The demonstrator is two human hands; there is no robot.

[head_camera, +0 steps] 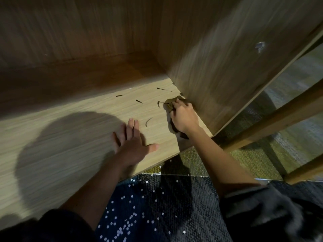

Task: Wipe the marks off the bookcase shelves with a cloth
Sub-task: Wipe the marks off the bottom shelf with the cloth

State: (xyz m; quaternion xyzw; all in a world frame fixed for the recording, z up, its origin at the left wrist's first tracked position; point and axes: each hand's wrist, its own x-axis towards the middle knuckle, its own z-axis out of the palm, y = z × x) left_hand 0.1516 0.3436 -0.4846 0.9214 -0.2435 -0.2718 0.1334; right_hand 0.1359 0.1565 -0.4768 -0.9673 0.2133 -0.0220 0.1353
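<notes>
Beside the side panel (pixel 218 67), dark marks (pixel 139 101) streak the shelf (pixel 70 128). Right hand (pixel 183 117) grips a bunched cloth (pixel 168 103), pressed at the panel's base. Left hand (pixel 132 138) lies flat, fingers straight, farther from the panel.

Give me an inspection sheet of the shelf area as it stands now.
Surface: light wood shelf, several dark marks towards its right end.
Job's things: dark cloth, bunched at the foot of the side panel.
Clutter: nothing seen.
Hands: right hand grips the cloth; left hand flat on the shelf, fingers straight.
Cables: nothing seen.
Surroundings: carpet below; wooden rails to the right.
</notes>
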